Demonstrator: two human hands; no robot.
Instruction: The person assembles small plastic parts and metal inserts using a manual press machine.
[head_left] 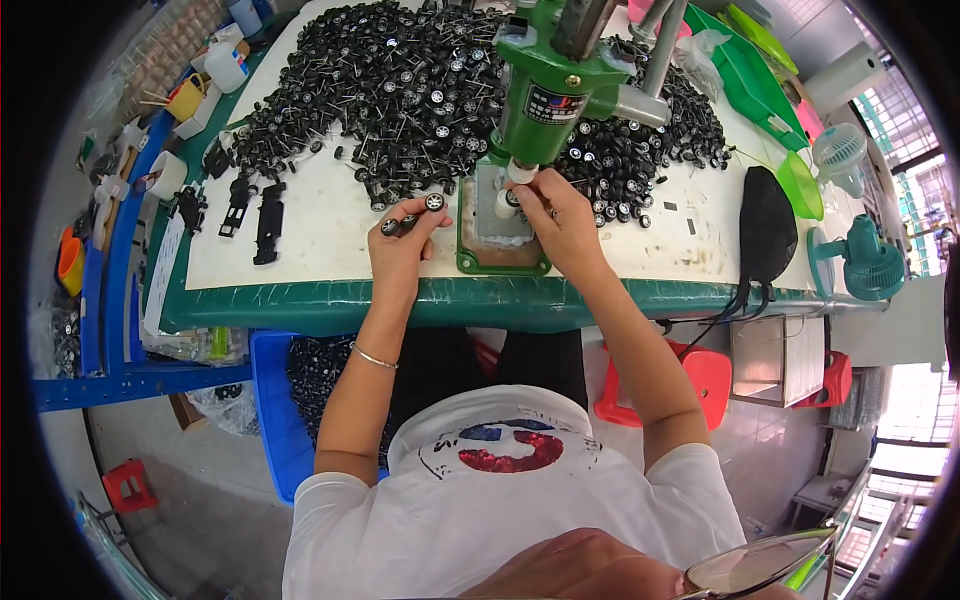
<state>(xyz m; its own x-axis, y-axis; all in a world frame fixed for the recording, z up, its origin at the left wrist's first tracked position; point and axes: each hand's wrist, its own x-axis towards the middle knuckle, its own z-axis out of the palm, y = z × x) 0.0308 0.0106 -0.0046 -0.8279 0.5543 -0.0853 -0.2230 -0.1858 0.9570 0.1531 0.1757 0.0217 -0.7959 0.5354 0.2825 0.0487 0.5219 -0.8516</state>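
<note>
My left hand [398,255] is closed around a few small black toy-car wheels with silver hubs; one wheel [434,202] shows at the fingertips. It is just left of the base [478,264] of a green bench press [545,100]. Under the press head, my right hand [568,232] pinches a small black wheel [513,198] against the white post [502,208] on the base plate. Its fingertips partly cover the gap below the white press tip [521,172]. A big heap of wheels and axles [400,90] lies behind both hands.
Black toy-car chassis [268,225] lie at the left of the white tabletop. More wheels [625,160] are piled right of the press. A black face mask [767,225] and teal fans [868,258] are at the right. Below stand a blue bin [268,400] and a red stool [708,385].
</note>
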